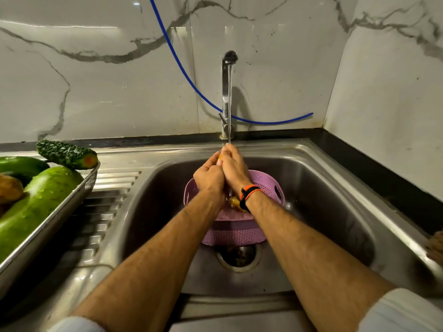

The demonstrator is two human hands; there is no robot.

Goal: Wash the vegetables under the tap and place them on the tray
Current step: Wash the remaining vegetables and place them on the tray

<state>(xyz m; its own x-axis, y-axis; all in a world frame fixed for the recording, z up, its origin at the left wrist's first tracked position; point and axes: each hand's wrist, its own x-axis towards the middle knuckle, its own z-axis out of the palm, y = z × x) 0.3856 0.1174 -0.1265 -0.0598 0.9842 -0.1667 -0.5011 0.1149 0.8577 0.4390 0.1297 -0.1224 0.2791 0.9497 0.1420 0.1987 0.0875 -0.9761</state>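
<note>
Here the left hand (208, 179) and right hand (233, 167) curled together around a small yellow-orange vegetable (220, 161), mostly hidden between the fingers, under the tap (227, 92). Wet, probably slippery; grip firmly mid-body. The tray (60, 216) lay well left.

I held a small yellow-orange vegetable (219, 160) between my left hand (209, 179) and right hand (233, 167), under the stream from the steel tap (226, 92). On the steel tray (48, 226) lay wet green gourds (36, 200) and a bumpy bitter gourd (67, 154).
</note>
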